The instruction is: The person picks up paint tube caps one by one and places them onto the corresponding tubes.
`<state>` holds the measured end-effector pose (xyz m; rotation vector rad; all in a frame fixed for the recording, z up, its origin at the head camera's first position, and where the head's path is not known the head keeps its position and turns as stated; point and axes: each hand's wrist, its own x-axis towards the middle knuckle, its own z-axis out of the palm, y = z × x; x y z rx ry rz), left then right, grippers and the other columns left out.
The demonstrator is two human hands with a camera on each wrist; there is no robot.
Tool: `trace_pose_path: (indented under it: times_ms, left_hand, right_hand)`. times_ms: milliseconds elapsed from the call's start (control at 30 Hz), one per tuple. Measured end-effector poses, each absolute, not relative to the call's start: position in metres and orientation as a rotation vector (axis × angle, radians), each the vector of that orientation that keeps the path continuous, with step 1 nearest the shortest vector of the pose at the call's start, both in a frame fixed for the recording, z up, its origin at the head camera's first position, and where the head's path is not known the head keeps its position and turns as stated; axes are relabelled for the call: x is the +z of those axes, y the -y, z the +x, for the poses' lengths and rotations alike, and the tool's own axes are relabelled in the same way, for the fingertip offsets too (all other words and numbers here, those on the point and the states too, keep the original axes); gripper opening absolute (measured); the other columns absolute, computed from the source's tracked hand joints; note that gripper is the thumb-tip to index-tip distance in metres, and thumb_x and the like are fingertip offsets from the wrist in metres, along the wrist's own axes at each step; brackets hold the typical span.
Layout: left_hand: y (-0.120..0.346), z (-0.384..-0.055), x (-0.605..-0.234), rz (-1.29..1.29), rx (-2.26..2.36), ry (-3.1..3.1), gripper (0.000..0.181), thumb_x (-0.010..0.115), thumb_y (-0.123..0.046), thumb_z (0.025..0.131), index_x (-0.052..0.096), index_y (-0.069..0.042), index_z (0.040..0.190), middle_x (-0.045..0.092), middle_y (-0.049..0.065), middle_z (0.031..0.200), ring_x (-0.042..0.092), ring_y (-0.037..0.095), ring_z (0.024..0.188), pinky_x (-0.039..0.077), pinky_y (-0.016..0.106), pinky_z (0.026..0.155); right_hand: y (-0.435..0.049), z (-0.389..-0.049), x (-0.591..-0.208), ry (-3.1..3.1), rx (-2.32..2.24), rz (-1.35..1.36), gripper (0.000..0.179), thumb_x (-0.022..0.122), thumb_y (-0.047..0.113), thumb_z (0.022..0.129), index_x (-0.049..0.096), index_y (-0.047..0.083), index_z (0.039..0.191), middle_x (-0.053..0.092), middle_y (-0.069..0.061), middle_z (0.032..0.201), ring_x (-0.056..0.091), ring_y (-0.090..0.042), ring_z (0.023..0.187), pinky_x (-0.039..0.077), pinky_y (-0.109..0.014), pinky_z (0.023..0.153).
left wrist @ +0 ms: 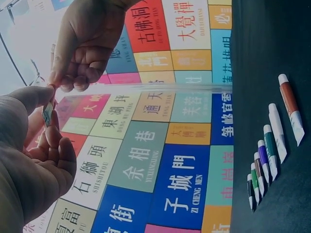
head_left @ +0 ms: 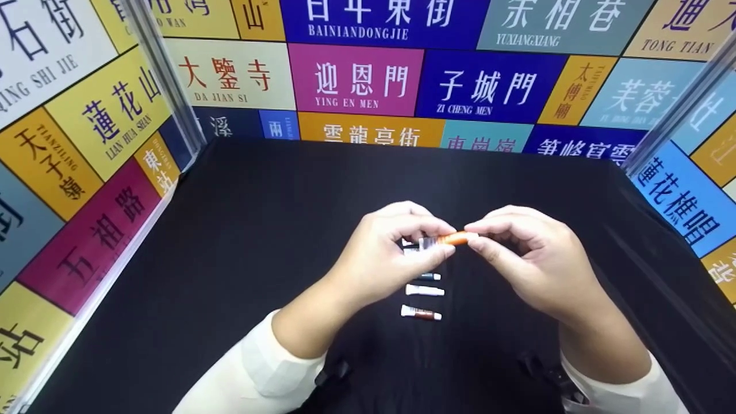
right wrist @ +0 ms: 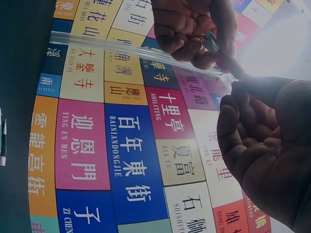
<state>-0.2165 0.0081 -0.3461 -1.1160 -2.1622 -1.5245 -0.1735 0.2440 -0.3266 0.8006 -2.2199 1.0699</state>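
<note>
An orange paint tube (head_left: 450,238) is held up above the black table, between both hands. My left hand (head_left: 391,244) pinches its silvery, printed end between thumb and fingers. At the other end, my right hand (head_left: 532,256) pinches the pale cap with thumb and forefinger, hiding most of it. Below the hands, more paint tubes lie in a row: a reddish-brown tube (head_left: 421,313), a white tube (head_left: 425,290) and a teal tube (left wrist: 270,150). Beyond these in the left wrist view are a purple tube (left wrist: 263,158), a green tube (left wrist: 254,179) and others.
A black cloth (head_left: 259,201) covers the table. Walls with colourful street-name panels (head_left: 356,80) rise at the back and both sides, with clear corner strips (head_left: 167,75) where they meet. Dark straps (head_left: 333,371) lie near the sleeves.
</note>
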Motion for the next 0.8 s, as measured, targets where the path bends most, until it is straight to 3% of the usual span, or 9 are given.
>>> trace_pose_path:
  times_ms: [200,400,633,800]
  left_hand:
    - [-0.01,-0.22,-0.348,-1.11,-1.517,2.143,0.016,0.086,-0.022,0.092,0.086,-0.018,0.108,0.077,-0.006,0.098,0.065,0.011,0.087,0.055,0.024,0.076]
    - [-0.014,-0.232,-0.354,-1.077,-1.493,2.176,0.018,0.085,-0.023,0.092,0.085,-0.018,0.11,0.077,-0.006,0.099,0.063,0.004,0.085,0.056,0.024,0.075]
    - [-0.018,-0.26,-0.367,-1.022,-1.442,2.267,0.019,0.085,-0.025,0.093,0.085,-0.018,0.111,0.077,-0.003,0.099,0.065,0.007,0.082,0.06,0.029,0.075]
    - [-0.022,-0.285,-0.38,-0.945,-1.376,2.404,0.021,0.085,-0.03,0.093,0.085,-0.02,0.112,0.077,-0.002,0.099,0.065,0.01,0.084,0.056,0.024,0.076]
  right_hand:
    - [-0.245,-0.174,-0.325,2.194,1.114,0.772,0.027,0.086,-0.008,0.082,0.084,0.009,0.103,0.077,-0.001,0.093,0.063,-0.007,0.077,0.052,-0.013,0.065]
    - [-0.247,-0.176,-0.328,2.199,1.148,0.683,0.026,0.086,-0.005,0.084,0.084,0.011,0.104,0.076,-0.001,0.095,0.062,-0.008,0.072,0.051,-0.015,0.062]
    - [-0.249,-0.179,-0.328,2.181,1.195,0.662,0.026,0.084,-0.008,0.085,0.084,0.01,0.104,0.076,-0.002,0.096,0.064,-0.009,0.075,0.052,-0.015,0.063]
    - [-0.25,-0.181,-0.328,2.208,1.2,0.632,0.024,0.083,-0.006,0.086,0.084,0.011,0.103,0.075,0.001,0.096,0.063,-0.009,0.075,0.052,-0.016,0.064]
